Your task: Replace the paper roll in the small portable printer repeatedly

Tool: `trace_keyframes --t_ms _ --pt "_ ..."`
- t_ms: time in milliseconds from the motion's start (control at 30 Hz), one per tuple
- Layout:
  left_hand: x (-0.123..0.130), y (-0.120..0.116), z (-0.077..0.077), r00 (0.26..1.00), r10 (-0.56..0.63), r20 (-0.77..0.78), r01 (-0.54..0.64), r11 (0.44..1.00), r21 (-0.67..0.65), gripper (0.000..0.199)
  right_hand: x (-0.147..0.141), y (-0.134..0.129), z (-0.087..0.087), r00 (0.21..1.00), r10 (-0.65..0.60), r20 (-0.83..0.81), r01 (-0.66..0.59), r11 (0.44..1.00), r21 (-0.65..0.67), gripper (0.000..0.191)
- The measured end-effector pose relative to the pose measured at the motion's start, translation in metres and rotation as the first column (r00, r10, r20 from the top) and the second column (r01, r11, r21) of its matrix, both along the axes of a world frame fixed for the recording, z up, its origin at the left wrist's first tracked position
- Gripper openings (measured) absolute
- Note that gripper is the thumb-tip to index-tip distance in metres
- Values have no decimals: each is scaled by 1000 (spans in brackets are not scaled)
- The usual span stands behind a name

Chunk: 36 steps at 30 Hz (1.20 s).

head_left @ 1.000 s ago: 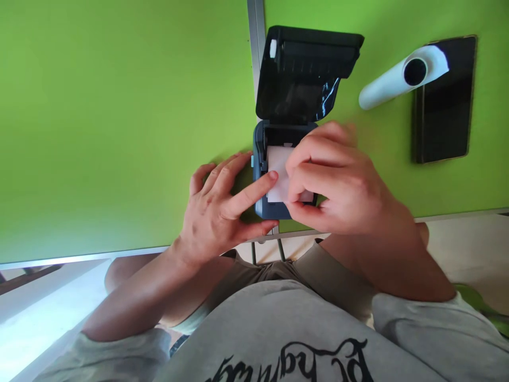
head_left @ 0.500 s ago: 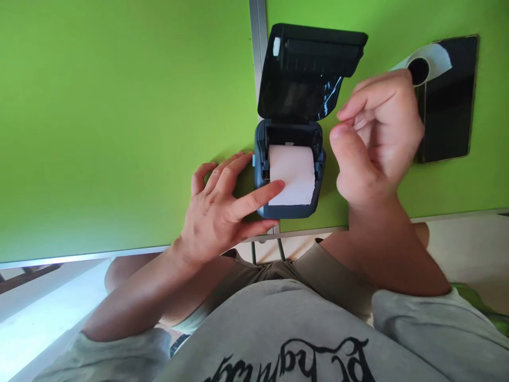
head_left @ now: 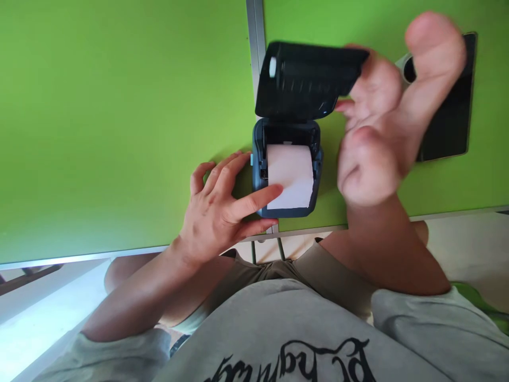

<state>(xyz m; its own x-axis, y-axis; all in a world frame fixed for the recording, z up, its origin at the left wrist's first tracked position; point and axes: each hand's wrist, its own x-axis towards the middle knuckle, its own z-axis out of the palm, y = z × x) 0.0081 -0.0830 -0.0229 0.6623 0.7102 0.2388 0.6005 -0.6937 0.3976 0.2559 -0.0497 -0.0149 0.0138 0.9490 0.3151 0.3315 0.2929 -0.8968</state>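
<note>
A small dark printer point(head_left: 286, 211) lies on the green table with its black lid point(head_left: 306, 85) raised. Inside it sits a white paper roll point(head_left: 292, 172). My left hand point(head_left: 222, 207) is spread at the printer's left side, one finger resting on the paper and the others against or near the body. At the lid's right edge is my right hand point(head_left: 385, 111), its fingers apart and partly blurred; some fingertips are behind the lid and seem to touch it.
A dark tablet-like slab point(head_left: 451, 116) lies on the right, partly behind my right hand. Beside it a paper roll with a dark core point(head_left: 409, 69) shows in part. A grey metal seam point(head_left: 256, 48) crosses the green tabletop point(head_left: 119, 116).
My right hand has opened from a pinch and moved up to the lid's edge. The lid has tilted a little lower. My left hand stays in place.
</note>
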Motion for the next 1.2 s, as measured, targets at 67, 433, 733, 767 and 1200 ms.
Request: trace_keyframes --t_ms 67,433,733,767,1200 --pt "0 0 0 1000 -2 5 2 1000 7 60 1 3 -5 991 -80 -106 96 984 148 51" --pt "2 0 0 999 -3 54 1 999 35 78 4 -4 0 999 22 -39 -24 998 -51 37" --pt "5 0 -2 998 52 25 -53 998 45 88 6 -5 11 972 227 53 -215 961 -175 45" --pt "6 0 -2 998 51 31 -53 997 52 87 7 -5 12 970 233 66 -219 960 -177 44" --pt "6 -1 1 995 98 -29 -99 994 -39 111 9 -7 4 960 251 124 -232 962 -146 52"
